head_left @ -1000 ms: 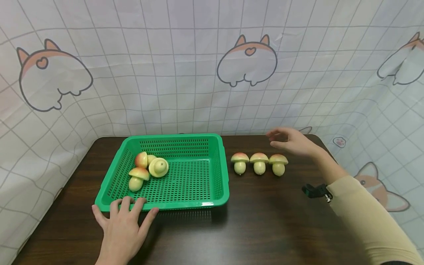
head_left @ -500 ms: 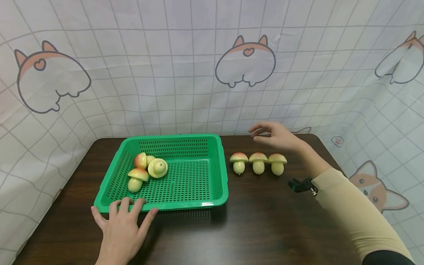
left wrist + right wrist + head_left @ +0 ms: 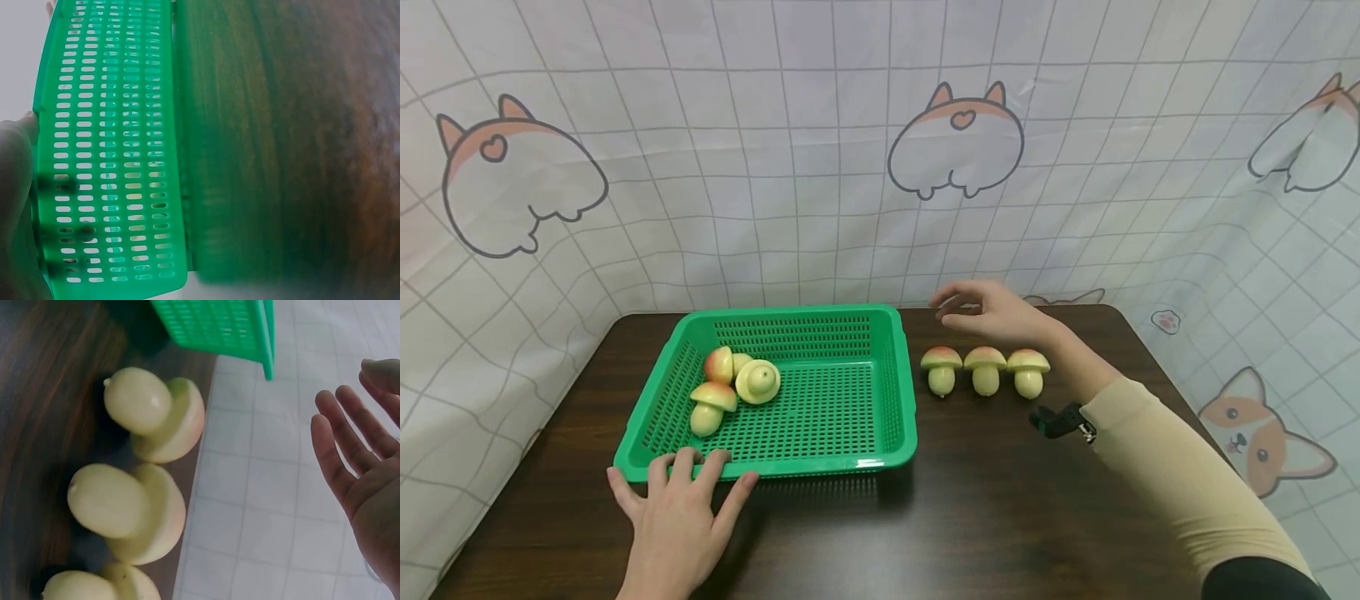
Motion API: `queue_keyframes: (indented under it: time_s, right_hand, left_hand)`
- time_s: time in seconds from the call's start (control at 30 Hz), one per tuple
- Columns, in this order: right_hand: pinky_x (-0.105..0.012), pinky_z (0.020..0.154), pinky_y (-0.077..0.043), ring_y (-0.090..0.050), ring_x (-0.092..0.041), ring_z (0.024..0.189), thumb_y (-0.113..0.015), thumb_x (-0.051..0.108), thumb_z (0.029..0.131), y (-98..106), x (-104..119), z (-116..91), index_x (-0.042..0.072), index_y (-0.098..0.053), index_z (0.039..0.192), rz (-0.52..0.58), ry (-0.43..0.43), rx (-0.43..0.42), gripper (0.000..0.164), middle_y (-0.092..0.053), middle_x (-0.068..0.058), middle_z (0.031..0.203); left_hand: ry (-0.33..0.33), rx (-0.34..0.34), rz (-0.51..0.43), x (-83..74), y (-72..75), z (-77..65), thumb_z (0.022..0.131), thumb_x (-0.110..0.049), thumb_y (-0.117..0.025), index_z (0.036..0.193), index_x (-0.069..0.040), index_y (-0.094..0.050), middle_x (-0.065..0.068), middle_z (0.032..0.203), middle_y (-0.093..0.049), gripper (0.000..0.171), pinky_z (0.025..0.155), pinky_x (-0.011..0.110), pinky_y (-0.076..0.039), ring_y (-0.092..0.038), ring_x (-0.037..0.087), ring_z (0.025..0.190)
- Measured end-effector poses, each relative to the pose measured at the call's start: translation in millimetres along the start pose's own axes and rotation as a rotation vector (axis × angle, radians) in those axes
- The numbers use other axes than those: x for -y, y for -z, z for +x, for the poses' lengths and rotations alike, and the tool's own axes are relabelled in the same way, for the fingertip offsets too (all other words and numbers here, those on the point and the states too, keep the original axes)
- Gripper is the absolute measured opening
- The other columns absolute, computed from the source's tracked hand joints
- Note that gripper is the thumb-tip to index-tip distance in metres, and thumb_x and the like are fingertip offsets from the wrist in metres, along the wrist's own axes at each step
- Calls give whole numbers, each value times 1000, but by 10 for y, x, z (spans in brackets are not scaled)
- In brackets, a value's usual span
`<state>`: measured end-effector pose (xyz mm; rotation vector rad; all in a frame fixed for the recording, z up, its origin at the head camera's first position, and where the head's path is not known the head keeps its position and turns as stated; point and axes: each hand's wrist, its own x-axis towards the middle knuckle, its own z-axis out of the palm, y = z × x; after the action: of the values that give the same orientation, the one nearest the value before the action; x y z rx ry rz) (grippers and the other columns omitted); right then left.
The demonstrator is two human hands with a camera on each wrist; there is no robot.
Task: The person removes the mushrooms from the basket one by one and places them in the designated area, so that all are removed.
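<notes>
My left hand (image 3: 676,521) holds the front rim of a green plastic basket (image 3: 805,465) near its left corner. Its fingers hook over the edge, and they show as dark patches through the slotted wall (image 3: 106,137) in the left wrist view. Inside the basket lie several toy mushrooms (image 3: 707,408) with red-yellow caps, grouped at the left. To the basket's right, three more mushrooms stand in a row on the table: one on the left (image 3: 942,371), a middle one (image 3: 986,371) and one on the right (image 3: 1028,372). Above and behind this row hovers my right hand (image 3: 992,312), fingers loosely bent and holding nothing.
The dark wooden table (image 3: 985,500) ends at the back against a white checked cloth (image 3: 737,208) printed with cartoon corgis. The cloth also hangs along both sides. A black strap device (image 3: 1060,421) sticks out from the right wrist.
My right hand has moved left, from behind the right mushroom to over the left end of the row. The left hand, basket and mushrooms have stayed in place.
</notes>
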<state>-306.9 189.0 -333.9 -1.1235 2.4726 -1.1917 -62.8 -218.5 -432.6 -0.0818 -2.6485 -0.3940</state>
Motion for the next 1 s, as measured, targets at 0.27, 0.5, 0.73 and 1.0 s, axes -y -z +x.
queue_keyframes:
  time_s: [0.27,0.5,0.73,1.0]
  right_hand:
    - [-42,102,-49,-62,-16,117,-65,24,104,-73,158,147,21,-64,130,4,-27,9,27,-64,3,129]
    - [-42,91,-54,-62,-16,115,-66,27,103,-190,299,309,25,-66,129,22,-9,29,26,-65,-2,130]
    - [-41,96,-51,-61,-13,116,-64,26,104,-308,416,491,21,-65,130,15,66,58,27,-65,5,128]
    - [-40,97,-51,-62,-13,116,-63,21,104,-455,530,703,16,-65,129,59,90,69,26,-65,3,127]
  left_hand:
    - [-7,-6,-3,17,-12,-14,98,-55,-64,115,-9,-69,21,107,-59,49,100,86,10,-45,53,113]
    - [-9,7,0,31,-24,-10,98,-54,-63,115,-9,-69,20,107,-58,48,100,85,10,-45,53,114]
    - [-10,6,-1,42,-30,-14,98,-54,-63,114,-9,-69,21,107,-59,48,100,86,9,-45,53,114]
    - [-10,6,-3,40,-31,-19,98,-54,-63,113,-10,-69,21,107,-58,47,100,85,10,-45,53,114]
